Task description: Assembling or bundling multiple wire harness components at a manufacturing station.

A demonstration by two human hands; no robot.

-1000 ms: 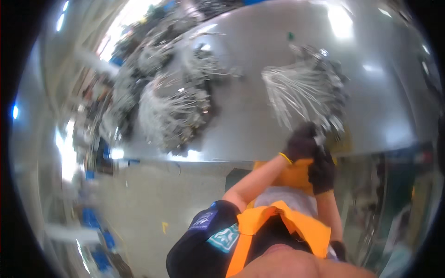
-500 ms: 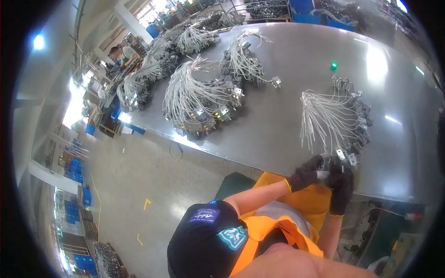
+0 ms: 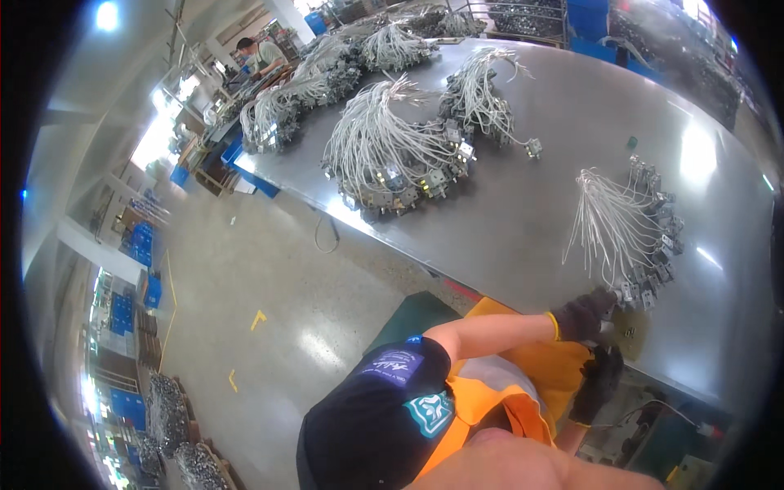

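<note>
Where the table's near edge runs past the person's gloved hands, a small bundle of white wires lies fanned on the metal top, its small metal boxes crowded in a curved row along the right side. By the near end of that row is the left hand, its fingers bent; a small pale piece shows beside its palm, but whether it is gripped I cannot tell. Just nearer the body, the right hand has its fingers curled, and what it may hold is hidden. A brownish patch lies beside the hands on the table. Because the wires overlap, a tug on one could drag its neighbours into a knot; and with the hands so near the edge, a loosely pinched part could drop to the floor, thick gloves dulling the feel. Farther left sit a larger wire pile and a smaller heap; beyond them, another person stands in the background.
</note>
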